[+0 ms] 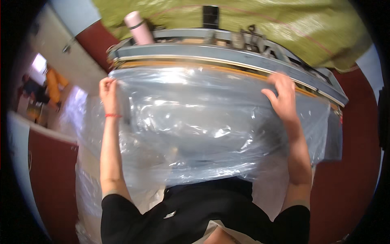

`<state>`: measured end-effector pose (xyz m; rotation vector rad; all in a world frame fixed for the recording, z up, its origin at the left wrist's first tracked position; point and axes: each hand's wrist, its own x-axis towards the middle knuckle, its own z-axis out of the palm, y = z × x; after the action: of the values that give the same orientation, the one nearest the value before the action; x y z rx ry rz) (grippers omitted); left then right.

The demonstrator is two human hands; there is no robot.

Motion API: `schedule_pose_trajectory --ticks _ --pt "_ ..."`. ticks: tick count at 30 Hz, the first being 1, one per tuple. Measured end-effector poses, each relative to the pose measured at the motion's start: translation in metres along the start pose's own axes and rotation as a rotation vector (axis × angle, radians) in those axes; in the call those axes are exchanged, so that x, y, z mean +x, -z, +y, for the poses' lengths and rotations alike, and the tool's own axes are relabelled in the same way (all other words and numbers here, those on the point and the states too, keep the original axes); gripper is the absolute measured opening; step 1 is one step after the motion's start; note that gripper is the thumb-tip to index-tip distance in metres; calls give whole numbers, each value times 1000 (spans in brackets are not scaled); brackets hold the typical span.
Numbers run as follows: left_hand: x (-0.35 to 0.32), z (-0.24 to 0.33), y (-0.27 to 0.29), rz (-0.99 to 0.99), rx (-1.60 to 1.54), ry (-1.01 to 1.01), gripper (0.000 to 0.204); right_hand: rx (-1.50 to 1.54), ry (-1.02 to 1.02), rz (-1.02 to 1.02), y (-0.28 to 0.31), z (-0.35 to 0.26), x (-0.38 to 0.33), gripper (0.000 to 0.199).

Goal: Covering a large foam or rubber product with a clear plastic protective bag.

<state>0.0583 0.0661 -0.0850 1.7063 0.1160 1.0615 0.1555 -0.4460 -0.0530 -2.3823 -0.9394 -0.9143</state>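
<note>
A wide sheet of clear plastic film [195,118] spreads in front of me, wrinkled and shiny, its far edge lying along a long grey metal bar frame [203,51] with an orange strip. At the film's far left corner, my left hand [108,91] is closed in a pinch on the film's edge; a red string circles that wrist. My right hand [283,97] is over the right part of the film, close to the orange strip. Its thumb stands apart from the fingers, which are slightly blurred, and nothing shows in its grasp.
A pink bottle [139,28] stands behind the frame at left. Olive-green sheeting [276,20] hangs beyond it. More clear film [87,183] trails down on the left. Near a door [65,44] at far left, a person in orange trousers [53,85] is partly visible.
</note>
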Motion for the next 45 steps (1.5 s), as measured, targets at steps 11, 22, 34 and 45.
schedule_pose_trajectory --ticks 11,22,34,45 --pt "-86 -29 24 -613 905 -287 43 -12 -614 96 80 159 -175 19" --pt "-95 -1 -2 -654 850 -185 47 -143 -763 50 142 219 -259 27" --pt "-29 -47 -22 -359 1010 -149 11 275 -966 -316 185 226 -248 15" --pt "36 -111 -76 222 427 26 17 67 -896 545 42 274 -180 16"
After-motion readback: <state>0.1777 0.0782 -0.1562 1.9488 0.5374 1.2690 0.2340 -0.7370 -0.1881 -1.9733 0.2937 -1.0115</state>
